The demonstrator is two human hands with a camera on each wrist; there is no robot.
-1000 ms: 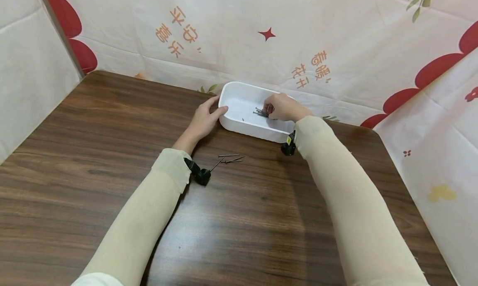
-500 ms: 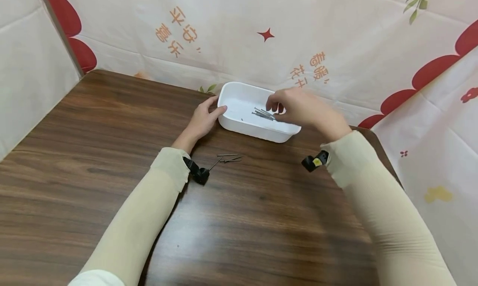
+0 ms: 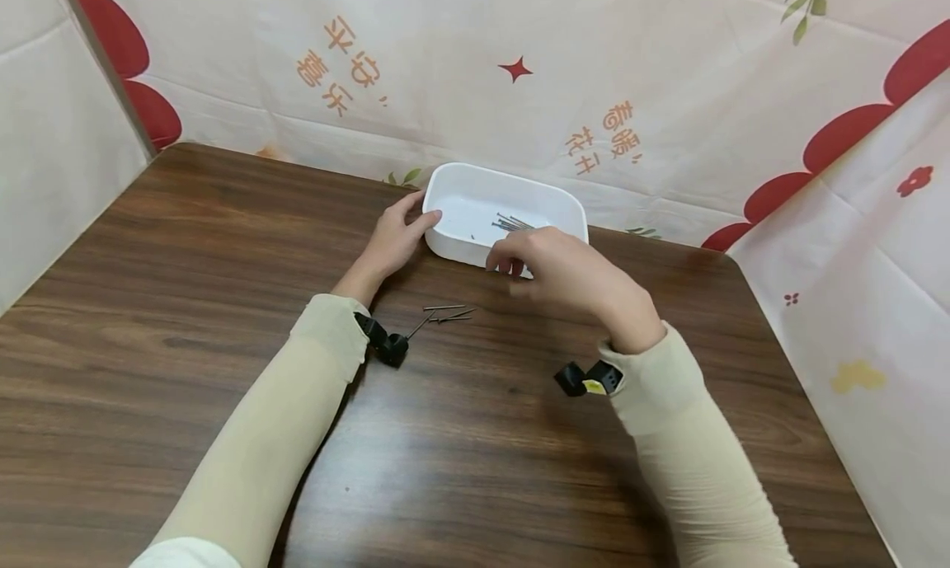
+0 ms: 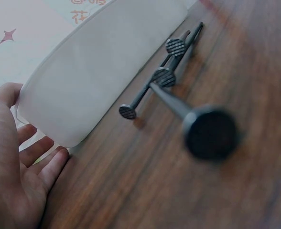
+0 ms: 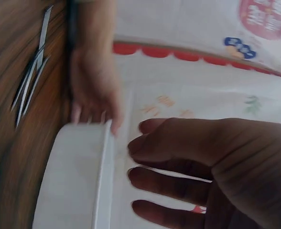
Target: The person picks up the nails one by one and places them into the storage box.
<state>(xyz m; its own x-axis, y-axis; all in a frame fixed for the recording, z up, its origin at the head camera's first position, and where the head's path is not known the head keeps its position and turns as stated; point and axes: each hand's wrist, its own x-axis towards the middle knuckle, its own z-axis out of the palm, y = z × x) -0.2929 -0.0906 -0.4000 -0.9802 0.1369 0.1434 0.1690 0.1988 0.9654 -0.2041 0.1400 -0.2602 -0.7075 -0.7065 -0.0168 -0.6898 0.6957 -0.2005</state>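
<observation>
At the back of the table stands a white plastic box (image 3: 453, 247), oblong with rounded corners. My left hand (image 3: 391, 238) holds its left end, thumb at the rim and the other fingers round the outside, as the left wrist view also shows. Several grey nails (image 3: 510, 221) lie in the box, partly hidden by my right hand (image 3: 567, 273). That hand hovers over the box's near side, fingers loosely bent, and the right wrist view (image 5: 178, 171) shows nothing in it. More nails (image 3: 449, 314) lie on the wood in front of the box, their ridged heads (image 4: 164, 76) plain in the left wrist view.
The brown wood-grain table (image 3: 445, 469) runs back to a printed white cloth (image 3: 445, 73) hanging close behind the box. A tiny dark speck (image 3: 472, 237) lies in the box. Black wrist cameras (image 3: 389, 347) stick out from both sleeves.
My right hand has left the nails inside the box, rising and drawing back over its near side towards me. My left hand stays at the box's end.
</observation>
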